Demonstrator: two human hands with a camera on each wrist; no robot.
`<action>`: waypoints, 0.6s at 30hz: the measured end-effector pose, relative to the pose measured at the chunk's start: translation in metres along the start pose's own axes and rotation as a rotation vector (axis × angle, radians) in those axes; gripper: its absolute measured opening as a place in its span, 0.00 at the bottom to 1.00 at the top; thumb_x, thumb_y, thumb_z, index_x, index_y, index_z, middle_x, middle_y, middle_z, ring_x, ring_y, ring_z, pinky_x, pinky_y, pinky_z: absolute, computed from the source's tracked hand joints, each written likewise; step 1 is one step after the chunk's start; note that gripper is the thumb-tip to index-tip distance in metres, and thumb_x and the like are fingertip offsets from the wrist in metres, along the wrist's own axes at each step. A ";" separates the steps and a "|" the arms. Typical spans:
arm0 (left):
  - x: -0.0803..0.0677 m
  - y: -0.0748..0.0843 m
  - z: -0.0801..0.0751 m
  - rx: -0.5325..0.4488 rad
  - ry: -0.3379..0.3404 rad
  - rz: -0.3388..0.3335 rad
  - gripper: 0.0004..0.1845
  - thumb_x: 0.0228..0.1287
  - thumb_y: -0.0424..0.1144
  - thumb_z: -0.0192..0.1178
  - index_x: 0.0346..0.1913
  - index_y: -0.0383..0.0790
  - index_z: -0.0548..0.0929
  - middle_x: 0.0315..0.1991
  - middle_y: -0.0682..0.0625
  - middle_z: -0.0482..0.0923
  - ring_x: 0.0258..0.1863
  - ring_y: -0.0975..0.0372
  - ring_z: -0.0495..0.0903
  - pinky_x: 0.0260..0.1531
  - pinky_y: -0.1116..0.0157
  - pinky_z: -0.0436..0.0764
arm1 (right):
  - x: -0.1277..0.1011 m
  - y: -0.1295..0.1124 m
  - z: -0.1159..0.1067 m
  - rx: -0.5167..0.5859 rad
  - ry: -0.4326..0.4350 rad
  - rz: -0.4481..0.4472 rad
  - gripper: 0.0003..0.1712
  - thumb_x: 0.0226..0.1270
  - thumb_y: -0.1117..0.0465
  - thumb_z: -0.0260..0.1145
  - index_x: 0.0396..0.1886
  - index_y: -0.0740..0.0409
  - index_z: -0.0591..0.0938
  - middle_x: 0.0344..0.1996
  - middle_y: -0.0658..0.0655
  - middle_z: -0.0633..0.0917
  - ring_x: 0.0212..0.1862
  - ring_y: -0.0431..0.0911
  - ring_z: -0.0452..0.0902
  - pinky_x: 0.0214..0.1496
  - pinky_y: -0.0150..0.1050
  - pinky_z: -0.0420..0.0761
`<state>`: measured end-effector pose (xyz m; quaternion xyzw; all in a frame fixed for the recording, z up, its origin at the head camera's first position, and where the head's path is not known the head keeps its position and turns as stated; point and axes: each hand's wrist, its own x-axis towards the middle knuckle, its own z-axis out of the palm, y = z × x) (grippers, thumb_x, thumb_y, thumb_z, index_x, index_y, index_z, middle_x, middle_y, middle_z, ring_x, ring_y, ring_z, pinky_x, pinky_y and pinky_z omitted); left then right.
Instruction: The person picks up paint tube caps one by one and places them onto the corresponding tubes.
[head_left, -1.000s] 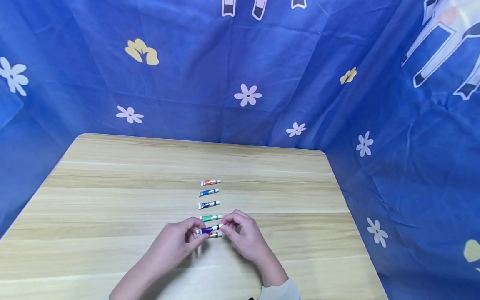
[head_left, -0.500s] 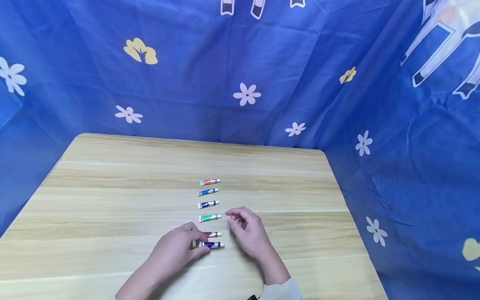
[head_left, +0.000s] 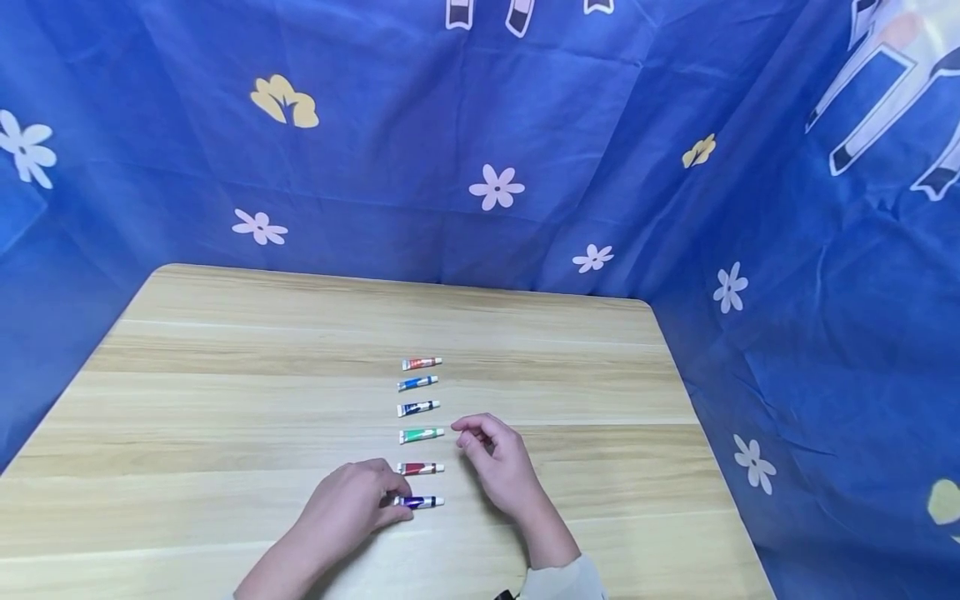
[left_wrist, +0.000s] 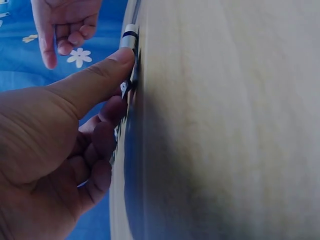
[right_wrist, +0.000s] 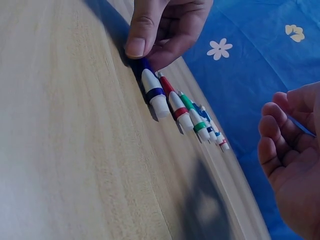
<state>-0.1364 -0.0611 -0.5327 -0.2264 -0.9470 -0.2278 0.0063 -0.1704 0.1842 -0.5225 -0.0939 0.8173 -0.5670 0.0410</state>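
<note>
A purple paint tube [head_left: 426,502] with a white cap lies at the near end of a column of small paint tubes. My left hand [head_left: 352,504] pinches its left end between thumb and fingers; the cap points right. In the right wrist view the thumb covers part of the purple tube [right_wrist: 152,85]. Just beyond it lies a dark red tube [head_left: 422,468], then a green tube [head_left: 422,435]. To the right of these, my right hand [head_left: 498,462] hovers with loosely bent fingers and holds nothing.
Farther up the column lie a dark blue tube [head_left: 418,408], a blue tube [head_left: 417,383] and an orange-red tube [head_left: 422,363], all with caps to the right. The wooden table [head_left: 225,400] is bordered by a blue patterned cloth [head_left: 375,167] at the back and sides.
The left hand has brought the purple tube from above the dark red one down to the table on its near side. The right hand has let go of the cap and drawn back right.
</note>
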 end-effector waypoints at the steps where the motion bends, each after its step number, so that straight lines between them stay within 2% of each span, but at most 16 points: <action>1: 0.000 0.000 0.000 0.011 0.007 0.008 0.11 0.51 0.53 0.83 0.36 0.59 0.93 0.29 0.67 0.83 0.28 0.78 0.73 0.34 0.65 0.80 | 0.000 0.000 0.000 0.001 -0.001 0.003 0.10 0.81 0.60 0.66 0.54 0.55 0.88 0.42 0.57 0.90 0.43 0.36 0.80 0.51 0.29 0.81; 8: 0.003 -0.002 0.000 0.011 0.028 0.033 0.12 0.51 0.55 0.83 0.36 0.58 0.94 0.31 0.67 0.85 0.31 0.76 0.78 0.35 0.67 0.76 | 0.003 -0.003 -0.005 -0.020 -0.016 0.009 0.10 0.81 0.60 0.65 0.55 0.55 0.88 0.42 0.57 0.90 0.44 0.37 0.80 0.52 0.30 0.82; 12: 0.008 -0.002 -0.009 0.010 0.032 -0.028 0.15 0.58 0.58 0.79 0.42 0.55 0.93 0.34 0.65 0.84 0.31 0.75 0.77 0.41 0.61 0.81 | 0.008 -0.008 -0.010 -0.091 -0.015 -0.001 0.11 0.81 0.61 0.64 0.56 0.56 0.87 0.44 0.55 0.89 0.44 0.37 0.80 0.51 0.30 0.82; 15: 0.015 -0.003 -0.022 -0.005 0.070 -0.094 0.19 0.68 0.58 0.73 0.51 0.48 0.92 0.40 0.56 0.86 0.38 0.66 0.81 0.50 0.51 0.85 | 0.013 -0.012 -0.017 -0.159 0.007 -0.015 0.12 0.82 0.61 0.64 0.56 0.54 0.88 0.47 0.52 0.86 0.47 0.40 0.80 0.53 0.33 0.84; 18: 0.023 -0.009 -0.038 -0.024 0.136 -0.141 0.26 0.76 0.57 0.66 0.65 0.42 0.85 0.55 0.41 0.85 0.52 0.48 0.83 0.63 0.40 0.80 | 0.018 -0.014 -0.025 -0.216 0.032 -0.035 0.13 0.82 0.59 0.63 0.60 0.51 0.86 0.57 0.51 0.83 0.57 0.46 0.81 0.63 0.44 0.86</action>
